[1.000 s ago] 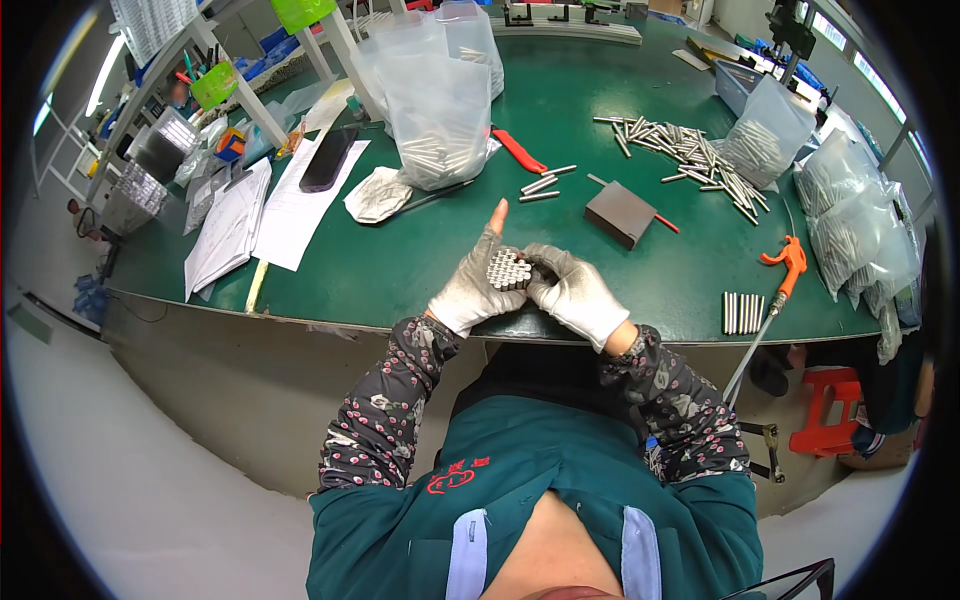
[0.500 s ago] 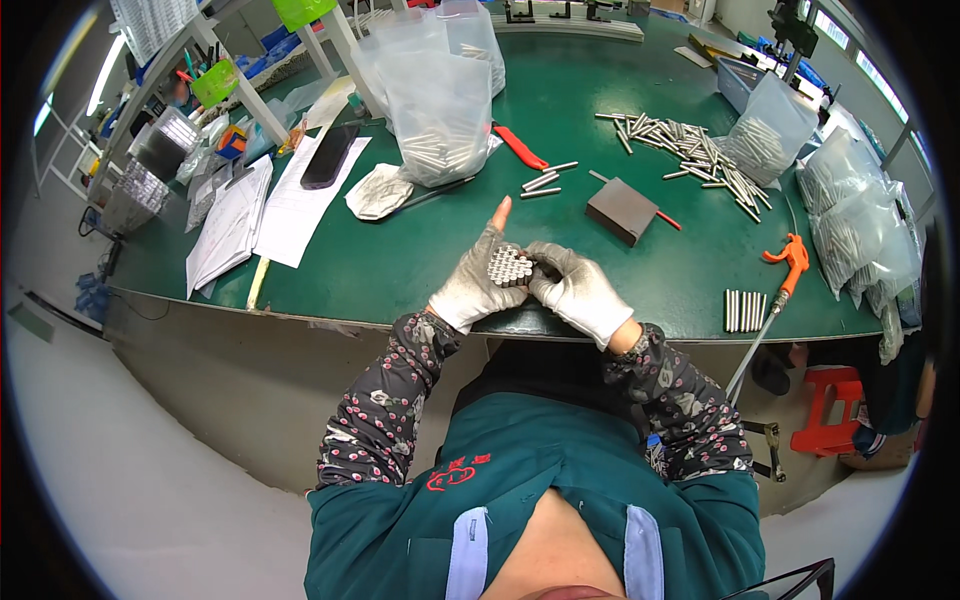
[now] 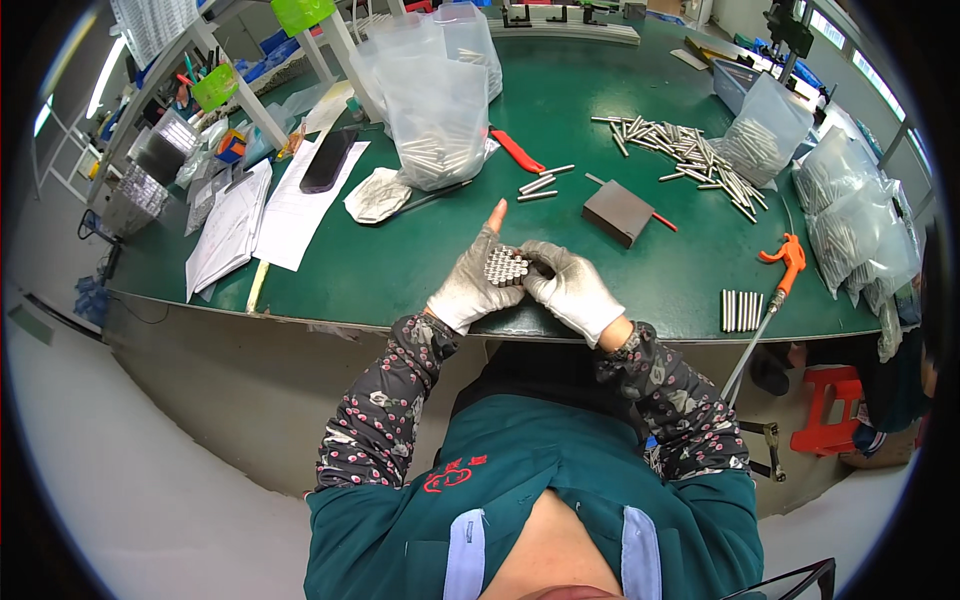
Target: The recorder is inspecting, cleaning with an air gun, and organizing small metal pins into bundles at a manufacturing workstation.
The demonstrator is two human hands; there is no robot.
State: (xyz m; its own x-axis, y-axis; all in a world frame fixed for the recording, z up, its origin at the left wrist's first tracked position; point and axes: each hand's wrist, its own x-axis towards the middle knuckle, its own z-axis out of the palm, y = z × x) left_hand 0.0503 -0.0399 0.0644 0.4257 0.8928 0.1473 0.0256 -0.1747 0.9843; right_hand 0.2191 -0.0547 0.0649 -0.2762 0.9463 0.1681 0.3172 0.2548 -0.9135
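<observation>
A tight bundle of metal pins (image 3: 505, 266) stands end-up between my hands, above the near edge of the green table. My left hand (image 3: 468, 285), in a white glove with the thumb tip bare, is wrapped round the bundle's left side, thumb pointing away from me. From the right, my gloved right hand (image 3: 572, 290) presses its fingers against the bundle's other side. Beyond my hands lie a few loose pins (image 3: 538, 186). A dark grey square block (image 3: 618, 213) sits to their right, with a red-ended rod sticking out beside it.
A heap of loose pins (image 3: 690, 160) lies at the far right, near plastic bags of pins (image 3: 850, 215). An orange air gun (image 3: 787, 262) rests beside a row of pins (image 3: 742, 310). Leftward are a bag of pins (image 3: 440, 125), red-handled pliers (image 3: 517, 150), a phone (image 3: 328, 160) and papers (image 3: 230, 225).
The view has shifted very slightly. Both hands keep the bundle in nearly the same place, and nothing else has visibly moved.
</observation>
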